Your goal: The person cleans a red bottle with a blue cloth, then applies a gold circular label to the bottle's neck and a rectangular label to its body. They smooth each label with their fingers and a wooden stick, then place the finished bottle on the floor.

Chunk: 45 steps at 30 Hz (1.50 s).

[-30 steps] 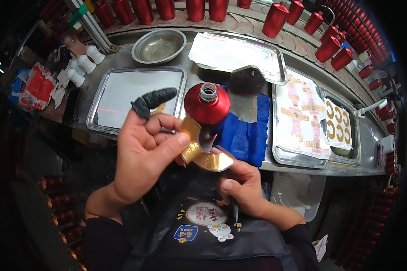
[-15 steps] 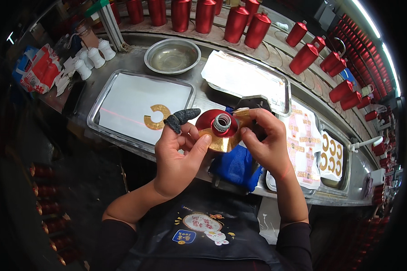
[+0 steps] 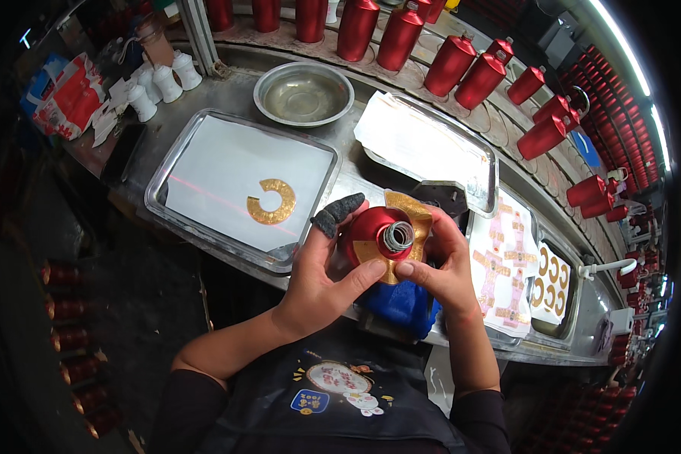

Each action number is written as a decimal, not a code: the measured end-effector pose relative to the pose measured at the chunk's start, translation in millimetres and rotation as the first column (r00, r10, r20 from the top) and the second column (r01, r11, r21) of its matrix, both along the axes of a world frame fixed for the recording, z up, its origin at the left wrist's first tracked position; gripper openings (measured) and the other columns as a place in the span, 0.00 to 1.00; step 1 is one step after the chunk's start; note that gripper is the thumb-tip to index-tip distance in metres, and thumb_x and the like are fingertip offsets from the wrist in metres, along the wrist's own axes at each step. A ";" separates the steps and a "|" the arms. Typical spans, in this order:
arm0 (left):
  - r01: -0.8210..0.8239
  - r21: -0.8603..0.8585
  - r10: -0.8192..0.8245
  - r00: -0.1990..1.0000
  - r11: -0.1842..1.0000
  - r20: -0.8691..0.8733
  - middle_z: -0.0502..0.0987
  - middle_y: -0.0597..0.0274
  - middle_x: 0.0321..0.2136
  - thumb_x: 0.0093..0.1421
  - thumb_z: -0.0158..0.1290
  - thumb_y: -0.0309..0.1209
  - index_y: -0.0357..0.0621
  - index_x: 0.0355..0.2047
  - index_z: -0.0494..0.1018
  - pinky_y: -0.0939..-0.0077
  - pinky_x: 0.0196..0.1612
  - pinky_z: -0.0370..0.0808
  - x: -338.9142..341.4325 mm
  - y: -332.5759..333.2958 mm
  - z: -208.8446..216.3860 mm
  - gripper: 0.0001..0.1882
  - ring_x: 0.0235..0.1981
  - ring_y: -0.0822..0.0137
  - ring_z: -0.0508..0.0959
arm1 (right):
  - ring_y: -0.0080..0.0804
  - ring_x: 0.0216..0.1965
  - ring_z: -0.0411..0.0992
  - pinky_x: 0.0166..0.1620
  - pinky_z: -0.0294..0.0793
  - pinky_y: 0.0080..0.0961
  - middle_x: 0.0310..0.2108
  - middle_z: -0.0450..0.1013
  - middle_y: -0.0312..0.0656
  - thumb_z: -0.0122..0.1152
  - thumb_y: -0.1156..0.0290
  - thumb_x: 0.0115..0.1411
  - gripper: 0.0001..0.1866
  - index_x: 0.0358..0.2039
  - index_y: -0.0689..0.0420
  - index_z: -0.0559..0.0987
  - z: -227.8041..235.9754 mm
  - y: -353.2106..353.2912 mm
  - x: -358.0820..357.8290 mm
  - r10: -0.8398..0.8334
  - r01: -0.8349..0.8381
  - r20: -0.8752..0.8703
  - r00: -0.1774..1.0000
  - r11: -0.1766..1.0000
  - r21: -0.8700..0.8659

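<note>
A red metallic bottle (image 3: pixel 365 228) with a bare threaded neck (image 3: pixel 398 236) is held between my hands, its neck tilted toward me. Around its shoulder lies a gold C-shaped decal (image 3: pixel 414 214), its far part standing out from the bottle. My left hand (image 3: pixel 327 268) grips the bottle's left side, with the thumb pressing the decal's near edge. A black cover (image 3: pixel 337 216) wraps its index finger. My right hand (image 3: pixel 448 265) closes round the right side, thumb on the decal near the left thumb; its other fingertips are partly hidden. Below the bottle is a blue padded rest (image 3: pixel 401 306).
Another gold C-shaped decal (image 3: pixel 284 203) lies on white paper in a metal tray (image 3: pixel 153 189). Beyond it stands a metal bowl (image 3: pixel 303 68). Printed decal sheets (image 3: pixel 507 265) and a sheet of gold decals (image 3: pixel 552 280) lie right. Red bottles (image 3: pixel 454 64) line the curved conveyor behind.
My right hand has brought the decal's lifted side round against the bottle, and both thumbs now meet at its near edge. The bottle has shifted slightly right in view; conveyor bottles have changed places.
</note>
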<state>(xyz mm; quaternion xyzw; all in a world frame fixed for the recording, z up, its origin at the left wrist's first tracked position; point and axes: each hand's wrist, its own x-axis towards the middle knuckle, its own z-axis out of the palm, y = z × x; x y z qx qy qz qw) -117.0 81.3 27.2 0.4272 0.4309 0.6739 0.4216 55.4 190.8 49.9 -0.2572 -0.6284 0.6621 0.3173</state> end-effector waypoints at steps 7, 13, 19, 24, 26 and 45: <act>0.087 0.035 -0.091 0.988 0.996 0.122 0.62 0.51 0.67 0.64 0.57 0.23 0.37 0.69 0.51 0.61 0.71 0.55 -5.9 0.2 -3.5 0.37 0.68 0.60 0.63 | 0.26 0.53 0.72 0.54 0.73 0.23 0.53 0.71 0.39 0.79 0.66 0.51 0.40 0.61 0.62 0.70 5.3 10.6 -1.3 0.053 -0.053 0.028 0.998 0.998 0.022; 0.144 -0.032 -0.136 0.975 0.989 0.177 0.65 0.50 0.65 0.67 0.57 0.28 0.36 0.69 0.52 0.67 0.67 0.63 -7.3 6.8 -1.2 0.36 0.65 0.63 0.66 | 0.22 0.45 0.72 0.44 0.72 0.17 0.49 0.70 0.35 0.80 0.64 0.50 0.39 0.60 0.61 0.72 0.1 9.1 4.4 0.046 -0.053 0.110 0.993 0.996 0.065; 0.142 -0.005 -0.140 0.980 0.990 0.145 0.64 0.49 0.65 0.68 0.55 0.29 0.35 0.69 0.49 0.68 0.67 0.64 -11.2 6.0 0.4 0.36 0.65 0.64 0.66 | 0.22 0.44 0.73 0.44 0.73 0.16 0.49 0.69 0.36 0.80 0.64 0.50 0.38 0.59 0.62 0.73 3.0 10.5 5.4 0.063 -0.068 0.134 0.989 0.997 0.033; 0.160 -0.031 -0.153 0.977 0.987 0.151 0.63 0.48 0.67 0.70 0.53 0.29 0.35 0.70 0.47 0.68 0.68 0.62 -12.8 8.7 0.7 0.35 0.66 0.63 0.66 | 0.23 0.49 0.73 0.48 0.75 0.19 0.50 0.70 0.37 0.77 0.66 0.53 0.36 0.60 0.64 0.72 6.7 7.2 3.1 0.060 -0.058 0.096 0.994 0.998 -0.025; 0.137 -0.020 -0.129 0.965 0.990 0.230 0.63 0.48 0.66 0.69 0.54 0.28 0.35 0.70 0.48 0.67 0.68 0.62 -9.6 6.5 1.7 0.35 0.65 0.64 0.66 | 0.23 0.49 0.73 0.48 0.74 0.19 0.50 0.70 0.37 0.76 0.67 0.54 0.36 0.60 0.64 0.71 6.8 5.6 3.9 0.068 -0.062 0.060 0.996 0.994 -0.085; 0.168 0.026 -0.170 0.977 0.985 0.128 0.63 0.49 0.65 0.62 0.61 0.24 0.33 0.68 0.50 0.66 0.68 0.63 -8.7 5.9 2.2 0.40 0.65 0.63 0.67 | 0.18 0.42 0.72 0.43 0.73 0.16 0.51 0.70 0.35 0.72 0.65 0.59 0.33 0.62 0.62 0.70 -0.6 2.3 7.9 0.036 -0.034 0.034 0.999 0.998 -0.053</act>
